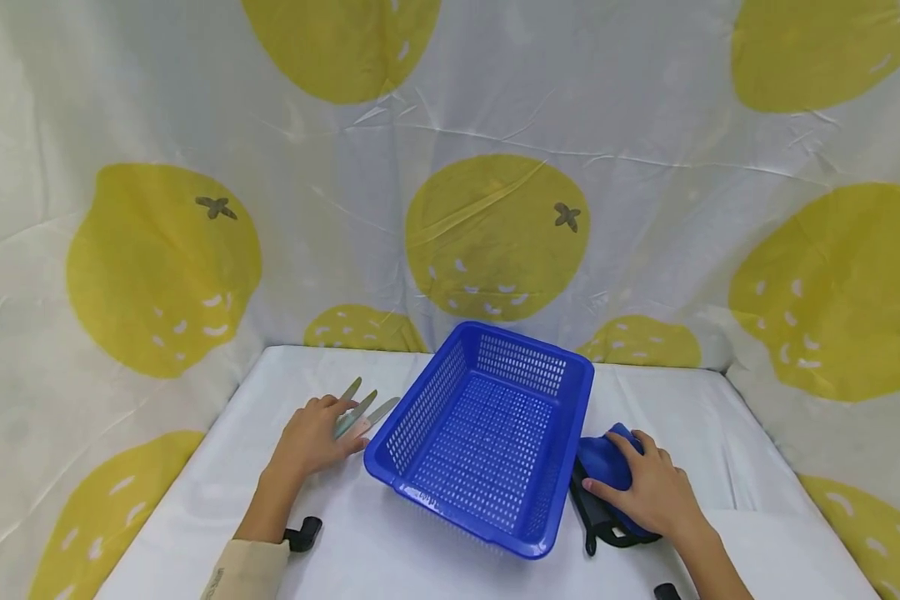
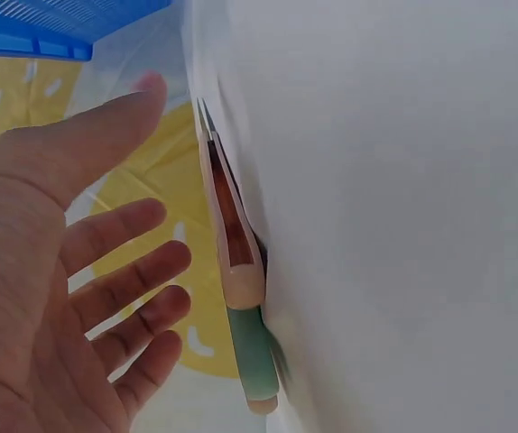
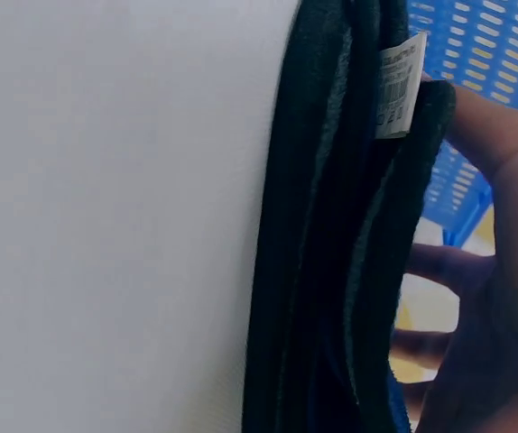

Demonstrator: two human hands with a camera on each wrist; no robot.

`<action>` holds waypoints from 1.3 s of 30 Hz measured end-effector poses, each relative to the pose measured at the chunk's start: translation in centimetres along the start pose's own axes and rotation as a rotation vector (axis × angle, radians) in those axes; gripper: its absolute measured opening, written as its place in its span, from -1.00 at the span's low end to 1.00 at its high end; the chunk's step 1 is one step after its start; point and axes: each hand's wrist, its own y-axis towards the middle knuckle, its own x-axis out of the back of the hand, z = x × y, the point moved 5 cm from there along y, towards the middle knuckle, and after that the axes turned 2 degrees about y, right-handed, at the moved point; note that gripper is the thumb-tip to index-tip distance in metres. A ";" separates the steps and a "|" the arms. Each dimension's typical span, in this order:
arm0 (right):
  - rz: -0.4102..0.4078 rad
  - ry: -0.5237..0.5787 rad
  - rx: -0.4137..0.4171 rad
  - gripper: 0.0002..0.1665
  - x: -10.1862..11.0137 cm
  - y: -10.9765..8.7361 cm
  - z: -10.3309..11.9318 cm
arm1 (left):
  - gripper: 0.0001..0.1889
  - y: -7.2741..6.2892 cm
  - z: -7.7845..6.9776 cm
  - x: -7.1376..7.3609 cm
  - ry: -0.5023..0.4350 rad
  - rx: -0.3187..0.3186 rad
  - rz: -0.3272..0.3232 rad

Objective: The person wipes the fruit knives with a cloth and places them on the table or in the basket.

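Over several small knives (image 1: 356, 415) on the left of the table, my left hand (image 1: 320, 435) reaches with its fingers spread. The left wrist view shows the hand (image 2: 106, 253) apart from a knife (image 2: 245, 280), whose handle parts are peach and green. My right hand (image 1: 648, 485) rests on a padded blue and black piece (image 1: 603, 461), like folded oven mitts, its thumb and fingers spread over the top. Seen edge-on in the right wrist view, the thick dark layers (image 3: 331, 225) carry a white label (image 3: 400, 88). Part of the blue surface is hidden by the hand.
Between the hands stands a blue plastic basket (image 1: 487, 450) with perforated sides and base. White cloth covers the table (image 1: 345, 533). A lemon-patterned curtain (image 1: 345, 217) hangs behind and at both sides. Black wrist straps (image 1: 303, 534) show near the hands.
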 end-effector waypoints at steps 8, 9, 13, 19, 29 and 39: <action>-0.033 0.010 0.013 0.22 0.0 0.1 0.1 | -0.48 0.6 -0.3 -0.7 -0.099 0.018 0.078; -0.033 0.009 0.016 0.22 -0.2 0.1 0.3 | -0.50 0.6 -0.2 -0.7 -0.109 0.023 0.079; -0.025 0.015 0.026 0.21 -0.8 0.2 0.7 | -0.58 0.2 0.0 -0.8 -0.122 0.043 0.087; -0.046 0.045 0.083 -0.06 -0.5 0.1 0.8 | -0.59 0.1 -0.2 -1.1 -0.119 0.037 0.103; 0.057 0.030 -0.033 0.11 -0.3 -0.4 0.0 | -0.61 0.5 -0.6 -1.6 -0.114 0.058 0.119; 0.101 0.053 -0.005 0.06 -0.6 -0.2 0.9 | -0.60 0.4 -0.7 -2.0 -0.113 0.103 0.150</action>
